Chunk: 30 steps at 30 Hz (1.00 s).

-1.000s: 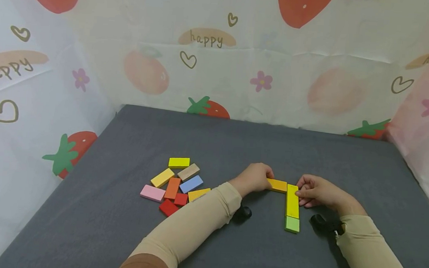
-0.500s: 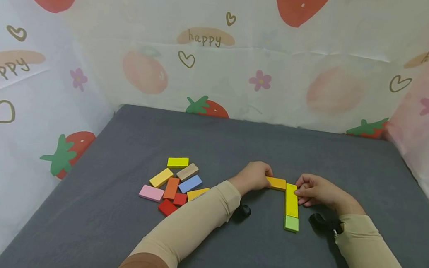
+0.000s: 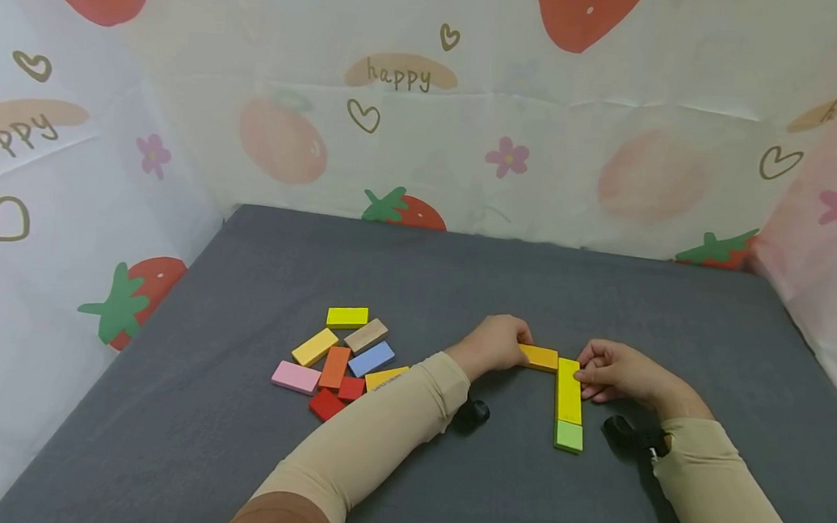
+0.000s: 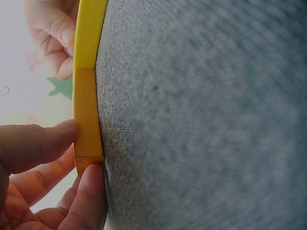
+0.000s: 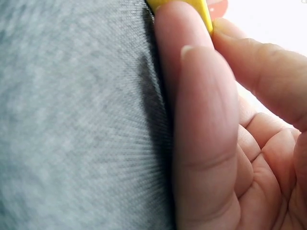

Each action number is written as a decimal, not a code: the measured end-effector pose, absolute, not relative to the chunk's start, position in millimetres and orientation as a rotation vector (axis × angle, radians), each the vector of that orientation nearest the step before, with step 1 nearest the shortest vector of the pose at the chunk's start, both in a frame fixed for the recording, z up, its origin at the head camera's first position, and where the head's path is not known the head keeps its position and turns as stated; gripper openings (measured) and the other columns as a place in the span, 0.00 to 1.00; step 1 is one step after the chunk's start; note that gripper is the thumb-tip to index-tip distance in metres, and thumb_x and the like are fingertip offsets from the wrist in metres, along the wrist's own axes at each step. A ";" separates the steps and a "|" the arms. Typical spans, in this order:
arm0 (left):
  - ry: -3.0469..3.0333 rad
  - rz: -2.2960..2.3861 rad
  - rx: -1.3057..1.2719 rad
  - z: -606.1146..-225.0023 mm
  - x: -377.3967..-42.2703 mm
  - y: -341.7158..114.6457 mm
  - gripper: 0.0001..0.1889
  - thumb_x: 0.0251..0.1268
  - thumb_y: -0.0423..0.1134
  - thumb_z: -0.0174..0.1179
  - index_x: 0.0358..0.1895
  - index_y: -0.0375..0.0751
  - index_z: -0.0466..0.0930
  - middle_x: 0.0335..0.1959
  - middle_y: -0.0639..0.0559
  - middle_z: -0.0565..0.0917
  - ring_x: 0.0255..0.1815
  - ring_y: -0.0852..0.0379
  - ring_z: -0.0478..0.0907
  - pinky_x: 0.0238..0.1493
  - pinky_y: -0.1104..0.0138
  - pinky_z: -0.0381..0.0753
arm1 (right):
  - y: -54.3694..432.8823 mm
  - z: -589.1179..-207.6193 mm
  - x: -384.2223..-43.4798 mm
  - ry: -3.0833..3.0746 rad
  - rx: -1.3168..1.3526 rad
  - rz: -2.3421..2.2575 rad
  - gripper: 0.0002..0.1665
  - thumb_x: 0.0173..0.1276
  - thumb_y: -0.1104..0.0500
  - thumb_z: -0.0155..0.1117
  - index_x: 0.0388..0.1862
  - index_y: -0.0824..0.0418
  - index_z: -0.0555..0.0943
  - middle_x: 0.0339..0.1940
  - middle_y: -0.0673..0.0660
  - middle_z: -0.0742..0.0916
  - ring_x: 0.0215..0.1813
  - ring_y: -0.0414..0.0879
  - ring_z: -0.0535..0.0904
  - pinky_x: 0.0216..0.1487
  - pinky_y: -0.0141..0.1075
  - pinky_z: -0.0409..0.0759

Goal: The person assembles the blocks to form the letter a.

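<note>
1. Left hand [image 3: 488, 349] pinches the left end of the amber block [image 3: 541, 358], right of centre in my head view. I read that end hold as deliberate: it lets the block be steered while its other end meets its neighbour.
2. The right hand [image 3: 622, 379], farther right, grips the upper right corner of the yellow block [image 3: 569, 392], fingers curled. To me it looks like a brace, so that pressure from the left won't slide the piece.
3. Between the two hands, the amber block butts against the yellow block's left side at its upper end; my left wrist view shows no gap at the join. The green block [image 3: 569, 436] touches the lower end, in line with it.
4. All three lie on the grey cloth [image 3: 461, 281], whose weave probably helps keep them from skidding.
5. The left sleeve [image 3: 377, 433] slants through the lower middle and hides part of a golden block [image 3: 384, 377].
6. Left of centre I see the other loose blocks [image 3: 335, 367], pink, blue, tan, red and more, at mixed angles, some touching. They sit well apart from the held ones, presumably to leave working room.
7. The printed backdrop [image 3: 207, 52] fills the top.
</note>
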State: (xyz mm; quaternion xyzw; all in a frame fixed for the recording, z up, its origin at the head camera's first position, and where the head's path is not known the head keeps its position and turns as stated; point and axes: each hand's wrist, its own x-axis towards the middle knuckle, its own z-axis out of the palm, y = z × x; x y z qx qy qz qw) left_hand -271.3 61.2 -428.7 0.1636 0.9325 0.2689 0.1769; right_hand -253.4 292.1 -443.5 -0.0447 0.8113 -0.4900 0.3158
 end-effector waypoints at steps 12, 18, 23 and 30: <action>2.688 0.702 0.479 -427.7 -272.4 62.9 0.12 0.62 0.40 0.66 0.49 0.46 0.84 0.47 0.54 0.85 0.40 0.60 0.78 0.43 0.71 0.78 | 292.4 -444.1 -253.7 2.149 -0.133 -1.289 0.15 0.71 0.56 0.62 0.45 0.64 0.69 0.29 0.52 0.83 0.30 0.41 0.83 0.33 0.32 0.83; 2.697 0.687 0.484 -429.0 -272.6 63.7 0.13 0.62 0.40 0.66 0.50 0.47 0.84 0.48 0.54 0.85 0.41 0.59 0.79 0.43 0.71 0.78 | 292.0 -443.4 -253.6 2.143 -0.126 -1.292 0.15 0.71 0.57 0.61 0.45 0.64 0.69 0.29 0.52 0.83 0.30 0.41 0.84 0.33 0.33 0.83; 2.690 0.679 0.493 -428.8 -272.1 63.4 0.13 0.63 0.39 0.65 0.51 0.47 0.83 0.49 0.54 0.85 0.42 0.59 0.79 0.44 0.71 0.78 | 292.6 -444.7 -254.4 2.136 -0.129 -1.294 0.14 0.71 0.57 0.61 0.45 0.64 0.69 0.28 0.51 0.83 0.30 0.41 0.84 0.33 0.32 0.83; 2.665 0.703 0.511 -427.2 -271.8 61.6 0.13 0.64 0.39 0.64 0.52 0.46 0.83 0.50 0.53 0.84 0.44 0.58 0.80 0.44 0.70 0.78 | 293.2 -446.3 -254.7 2.129 -0.137 -1.302 0.15 0.71 0.57 0.61 0.45 0.64 0.69 0.29 0.51 0.83 0.30 0.41 0.84 0.33 0.32 0.83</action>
